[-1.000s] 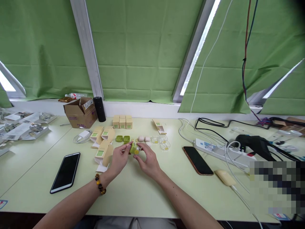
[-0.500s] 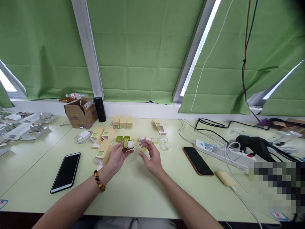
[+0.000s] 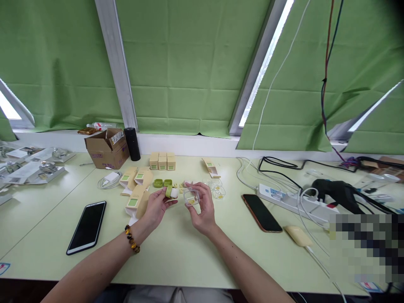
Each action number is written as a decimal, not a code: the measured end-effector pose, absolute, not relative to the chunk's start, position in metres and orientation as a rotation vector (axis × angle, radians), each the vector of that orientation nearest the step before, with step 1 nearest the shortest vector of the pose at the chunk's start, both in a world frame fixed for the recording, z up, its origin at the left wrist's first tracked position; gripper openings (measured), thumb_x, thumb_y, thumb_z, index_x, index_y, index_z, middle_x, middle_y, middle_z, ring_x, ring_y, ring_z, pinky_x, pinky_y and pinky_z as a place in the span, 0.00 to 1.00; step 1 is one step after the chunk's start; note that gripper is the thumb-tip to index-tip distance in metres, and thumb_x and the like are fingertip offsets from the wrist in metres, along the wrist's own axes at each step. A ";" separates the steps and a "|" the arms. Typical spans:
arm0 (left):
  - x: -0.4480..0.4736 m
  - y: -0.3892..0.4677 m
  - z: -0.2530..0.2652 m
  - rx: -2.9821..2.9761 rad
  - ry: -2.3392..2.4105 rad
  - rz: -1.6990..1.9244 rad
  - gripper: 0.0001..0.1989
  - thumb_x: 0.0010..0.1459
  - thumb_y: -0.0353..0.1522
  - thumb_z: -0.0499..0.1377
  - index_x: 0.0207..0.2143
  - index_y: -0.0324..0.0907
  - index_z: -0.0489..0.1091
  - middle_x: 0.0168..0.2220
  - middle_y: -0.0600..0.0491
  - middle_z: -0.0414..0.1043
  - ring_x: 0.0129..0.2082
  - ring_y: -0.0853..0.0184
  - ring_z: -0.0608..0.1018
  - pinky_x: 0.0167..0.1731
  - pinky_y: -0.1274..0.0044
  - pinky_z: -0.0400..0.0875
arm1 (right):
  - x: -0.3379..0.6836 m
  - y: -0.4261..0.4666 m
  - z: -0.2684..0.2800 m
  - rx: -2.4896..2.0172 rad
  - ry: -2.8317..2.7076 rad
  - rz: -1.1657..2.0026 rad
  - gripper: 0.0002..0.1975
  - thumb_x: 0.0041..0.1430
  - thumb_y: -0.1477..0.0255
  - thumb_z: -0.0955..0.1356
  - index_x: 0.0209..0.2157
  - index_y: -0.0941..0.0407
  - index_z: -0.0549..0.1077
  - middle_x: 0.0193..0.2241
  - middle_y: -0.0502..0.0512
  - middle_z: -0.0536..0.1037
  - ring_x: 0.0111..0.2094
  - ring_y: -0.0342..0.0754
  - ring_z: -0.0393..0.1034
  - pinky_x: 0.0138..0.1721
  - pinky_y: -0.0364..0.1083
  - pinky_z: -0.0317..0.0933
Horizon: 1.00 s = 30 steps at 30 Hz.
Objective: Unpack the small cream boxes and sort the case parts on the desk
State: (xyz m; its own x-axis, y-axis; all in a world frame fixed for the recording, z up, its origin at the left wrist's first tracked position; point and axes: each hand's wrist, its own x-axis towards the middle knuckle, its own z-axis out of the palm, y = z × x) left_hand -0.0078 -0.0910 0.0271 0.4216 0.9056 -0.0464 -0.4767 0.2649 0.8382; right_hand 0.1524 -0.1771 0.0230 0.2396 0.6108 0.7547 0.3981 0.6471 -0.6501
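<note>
Over the bench [image 3: 176, 256], well in from its front edge, the left hand [image 3: 154, 206] is holding the green case [image 3: 168, 192] with its white insert [image 3: 174, 193], thumb and fingers pinching it, and the right hand [image 3: 203, 210] is gripping the clear cover [image 3: 191, 196], thumb and fingers standing apart by its width. Small boxes [image 3: 162, 161] are standing near the back edge.

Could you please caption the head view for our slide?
Left hand holds a green-and-white piece; right hand, a clear cover.
</note>
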 end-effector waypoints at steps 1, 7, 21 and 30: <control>-0.008 -0.091 0.027 0.860 0.599 1.013 0.16 0.59 0.40 0.69 0.41 0.36 0.79 0.46 0.42 0.80 0.40 0.62 0.82 0.40 0.71 0.81 | 0.153 -0.177 0.023 -0.943 -1.385 0.155 0.25 0.60 0.76 0.69 0.58 0.49 0.66 0.56 0.64 0.67 0.62 0.62 0.66 0.59 0.63 0.69; -0.008 -0.089 0.024 0.864 0.604 1.008 0.17 0.57 0.41 0.70 0.40 0.37 0.79 0.48 0.41 0.80 0.41 0.61 0.82 0.42 0.69 0.82 | 0.156 -0.176 0.018 -1.023 -1.363 0.049 0.27 0.58 0.72 0.70 0.59 0.49 0.64 0.56 0.65 0.70 0.60 0.63 0.67 0.56 0.63 0.69; -0.007 -0.086 0.018 0.844 0.626 1.026 0.18 0.55 0.42 0.72 0.37 0.36 0.79 0.41 0.44 0.81 0.38 0.63 0.82 0.40 0.69 0.82 | 0.161 -0.166 0.024 -0.897 -0.991 0.556 0.15 0.69 0.54 0.66 0.38 0.51 0.67 0.36 0.55 0.78 0.36 0.51 0.75 0.40 0.53 0.72; -0.007 -0.086 0.018 0.856 0.658 1.021 0.16 0.57 0.41 0.70 0.37 0.36 0.78 0.42 0.44 0.80 0.37 0.63 0.82 0.39 0.68 0.82 | 0.182 -0.157 0.024 -0.754 -0.707 1.030 0.21 0.64 0.49 0.65 0.28 0.49 0.58 0.15 0.41 0.57 0.15 0.44 0.50 0.17 0.43 0.50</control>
